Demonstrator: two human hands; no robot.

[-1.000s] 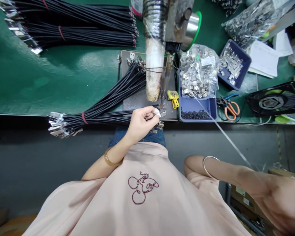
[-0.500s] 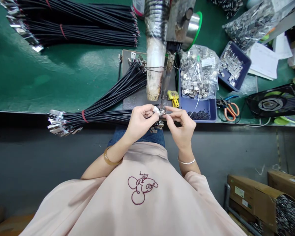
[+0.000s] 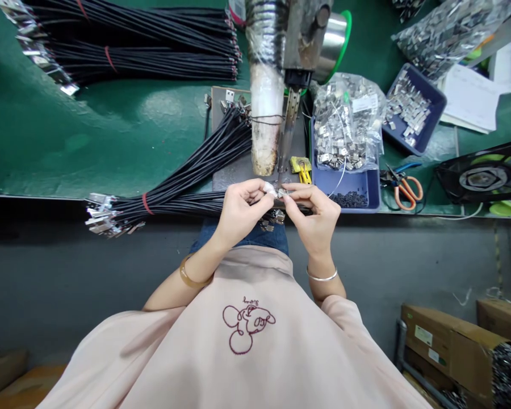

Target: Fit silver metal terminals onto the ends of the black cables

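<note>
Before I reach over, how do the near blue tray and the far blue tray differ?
The near tray holds black bits plus a clear bag of metal pieces; the far tray holds loose metal pieces. The near tray sits square to the table edge; the far tray sits askew. Both hold metal pieces.

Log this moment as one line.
left hand: pinching, contents unclear | right hand: pinching alongside, contents unclear | red band: around black cables

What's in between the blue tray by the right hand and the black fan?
What look like pliers with orange handles lie there on the green table, with a blue handle just behind. The head view shows it.
</note>
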